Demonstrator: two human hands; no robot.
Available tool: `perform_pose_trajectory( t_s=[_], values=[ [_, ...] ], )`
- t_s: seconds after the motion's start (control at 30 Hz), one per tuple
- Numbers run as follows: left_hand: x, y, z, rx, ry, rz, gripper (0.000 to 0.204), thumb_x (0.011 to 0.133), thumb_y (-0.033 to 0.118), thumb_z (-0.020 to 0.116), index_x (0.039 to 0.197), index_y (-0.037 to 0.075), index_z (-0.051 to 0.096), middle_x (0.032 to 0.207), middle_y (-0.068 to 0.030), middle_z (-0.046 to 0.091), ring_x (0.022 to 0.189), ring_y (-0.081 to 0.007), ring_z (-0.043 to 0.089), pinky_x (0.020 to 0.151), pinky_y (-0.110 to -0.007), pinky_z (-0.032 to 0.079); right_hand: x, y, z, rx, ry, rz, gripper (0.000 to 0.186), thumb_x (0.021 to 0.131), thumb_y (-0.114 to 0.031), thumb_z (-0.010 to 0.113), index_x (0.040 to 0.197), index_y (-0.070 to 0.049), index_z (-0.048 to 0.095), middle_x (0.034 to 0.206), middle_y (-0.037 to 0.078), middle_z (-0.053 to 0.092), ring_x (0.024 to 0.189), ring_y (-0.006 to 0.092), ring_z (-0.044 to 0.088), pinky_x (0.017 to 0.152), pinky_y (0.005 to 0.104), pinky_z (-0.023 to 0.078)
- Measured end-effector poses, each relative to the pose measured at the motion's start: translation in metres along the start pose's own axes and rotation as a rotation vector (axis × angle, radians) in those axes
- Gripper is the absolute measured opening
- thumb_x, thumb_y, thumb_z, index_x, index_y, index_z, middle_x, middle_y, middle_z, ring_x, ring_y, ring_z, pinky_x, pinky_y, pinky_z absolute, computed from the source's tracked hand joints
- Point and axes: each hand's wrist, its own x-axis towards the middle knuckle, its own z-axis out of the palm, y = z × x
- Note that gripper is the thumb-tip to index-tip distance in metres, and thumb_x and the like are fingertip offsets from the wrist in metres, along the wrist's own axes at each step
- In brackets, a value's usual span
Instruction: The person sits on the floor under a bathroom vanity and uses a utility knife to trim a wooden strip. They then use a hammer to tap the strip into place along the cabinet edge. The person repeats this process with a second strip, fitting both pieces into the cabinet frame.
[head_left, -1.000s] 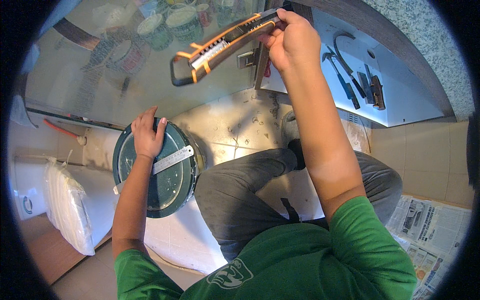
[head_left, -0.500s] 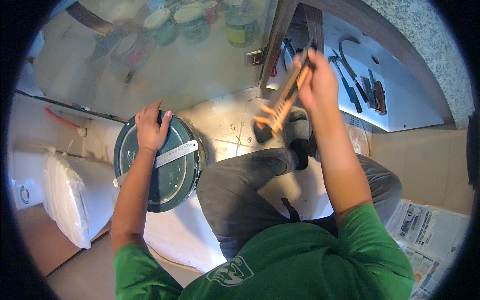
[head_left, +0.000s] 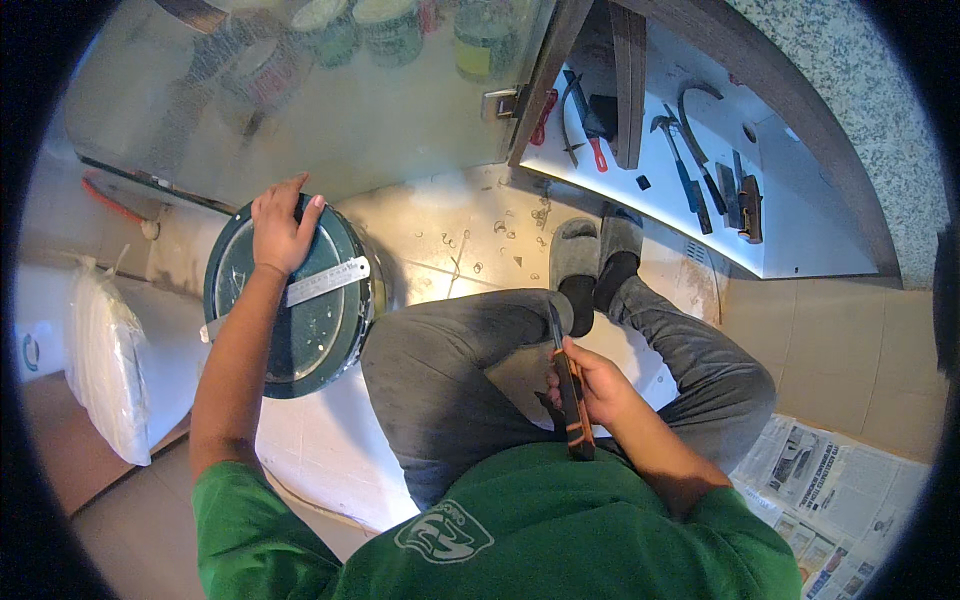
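Note:
My left hand [head_left: 285, 230] lies on the upper rim of a dark green round bucket lid [head_left: 312, 335], fingers stretched out and thumb apart. A metal ruler [head_left: 325, 283] lies slantwise across the lid, passing under my left forearm. My right hand [head_left: 597, 385] is closed around a tool with an orange-and-black handle [head_left: 573, 405], held over my lap. Its narrow metal blade [head_left: 556, 328] points up and away from me; the exact kind of tool is unclear. The fingers partly cover the handle.
An open cabinet [head_left: 800, 215] at the far right holds a hammer [head_left: 677, 150], a hand plane [head_left: 750, 208] and other tools. The glass door [head_left: 400, 140] stands beyond the bucket. Small curled scraps [head_left: 500, 228] litter the floor. Newspaper [head_left: 840, 490] lies at right, a plastic-wrapped bundle [head_left: 110, 360] at left.
My right hand has come down from beside the cabinet to my lap, bringing the orange-and-black tool with it. My left hand stays on the lid. The view has shifted slightly.

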Motion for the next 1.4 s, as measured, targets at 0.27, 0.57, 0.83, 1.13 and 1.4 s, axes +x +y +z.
perform_pose_trajectory(
  t_s=[0.27, 0.57, 0.83, 1.13, 1.4],
  values=[
    [0.000, -0.002, 0.002, 0.041, -0.012, -0.003, 0.049, 0.099, 0.043, 0.057, 0.133, 0.009, 0.062, 0.118, -0.0152, 0.068, 0.116, -0.0327, 0.059, 0.105, -0.045, 0.037, -0.037, -0.031, 0.005, -0.311, -0.163, -0.067, 0.036, 0.100, -0.020, 0.060, 0.132, -0.009, 0.050, 0.093, 0.014, 0.070, 0.085, 0.0302, 0.071, 0.074, 0.0440, 0.059],
    [-0.003, -0.007, 0.005, 0.129, -0.051, -0.022, 0.052, 0.100, 0.045, 0.052, 0.136, 0.008, 0.060, 0.144, -0.0138, 0.057, 0.134, -0.0348, 0.049, 0.115, -0.048, 0.032, -0.027, -0.231, 0.043, -1.720, 0.067, -1.210, 0.049, 0.100, -0.018, 0.059, 0.147, -0.009, 0.047, 0.122, 0.016, 0.062, 0.112, 0.0293, 0.062, 0.098, 0.0370, 0.050],
    [0.000, -0.002, 0.004, 0.149, -0.082, -0.025, 0.050, 0.099, 0.042, 0.052, 0.135, 0.008, 0.061, 0.143, -0.0138, 0.057, 0.134, -0.0351, 0.048, 0.114, -0.048, 0.031, -0.030, -0.329, 0.098, -1.879, 0.140, -1.777, 0.054, 0.096, -0.015, 0.068, 0.148, -0.015, 0.053, 0.135, 0.017, 0.063, 0.127, 0.0354, 0.059, 0.104, 0.0410, 0.047],
    [0.000, -0.003, 0.004, 0.151, -0.110, -0.034, 0.051, 0.099, 0.042, 0.051, 0.136, 0.008, 0.060, 0.144, -0.0135, 0.057, 0.134, -0.0356, 0.048, 0.115, -0.048, 0.030, -0.017, -0.346, 0.126, -1.907, 0.284, -2.067, 0.047, 0.094, -0.014, 0.071, 0.140, -0.012, 0.061, 0.126, 0.018, 0.069, 0.116, 0.0358, 0.067, 0.097, 0.0416, 0.052],
    [0.001, -0.004, 0.005, 0.146, -0.109, -0.032, 0.050, 0.099, 0.041, 0.052, 0.135, 0.008, 0.060, 0.144, -0.0130, 0.057, 0.134, -0.0349, 0.048, 0.114, -0.048, 0.031, -0.003, -0.348, 0.133, -1.801, 0.154, -2.217, 0.046, 0.093, -0.010, 0.071, 0.138, -0.018, 0.064, 0.125, 0.015, 0.071, 0.117, 0.0346, 0.067, 0.098, 0.0430, 0.052]
  ],
)
